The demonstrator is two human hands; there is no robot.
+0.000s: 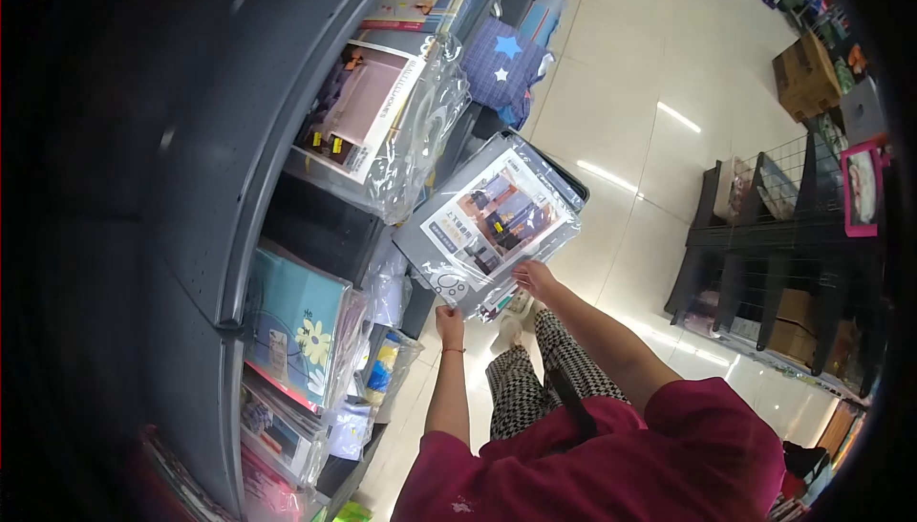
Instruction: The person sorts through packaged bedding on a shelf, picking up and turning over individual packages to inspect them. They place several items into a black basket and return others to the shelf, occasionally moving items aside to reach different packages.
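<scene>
A grey package in clear plastic (430,238), with a picture label of curtains on its front, is held out before me, tilted. My left hand (449,327) is closed on its lower left corner. On the lower right edge of the same package, my right hand (535,279) has its fingers closed. The package's upper part lies close to the shelf edge, over a dark rim that shows behind it. Just left of it, a large plastic-wrapped package with a pink picture (368,111) rests on the shelf.
Dark shelving (215,188) runs along the left. Its lower level holds a teal package with a flower (296,317). A blue star-patterned package (499,63) sits farther along. Across the tiled floor (611,111) stand black racks (755,240) and a cardboard box (805,75).
</scene>
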